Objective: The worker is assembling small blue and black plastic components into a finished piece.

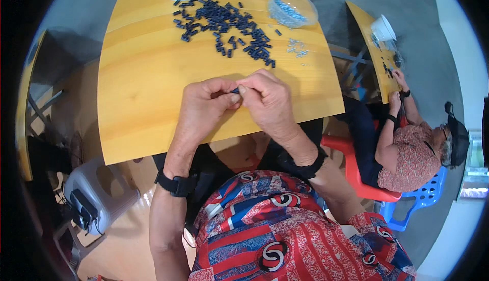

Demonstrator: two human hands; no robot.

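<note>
With the thumb and forefinger of our left hand (208, 105) we pinch a small dark piece (235, 91); our right hand (268, 99) grips its other end. We hold it above the near part of the yellow table (140, 108). Farther out lie a loose heap of dark pieces (219, 16), scattered silvery parts (297, 47) and a clear bowl (311, 15). To our right, a co-worker (412, 153) sits at another table (362, 21).

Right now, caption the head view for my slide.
Left hand and right hand pinch a small dark piece over a wood-grained table bearing scattered dark pieces and a clear plastic bowl.
</note>
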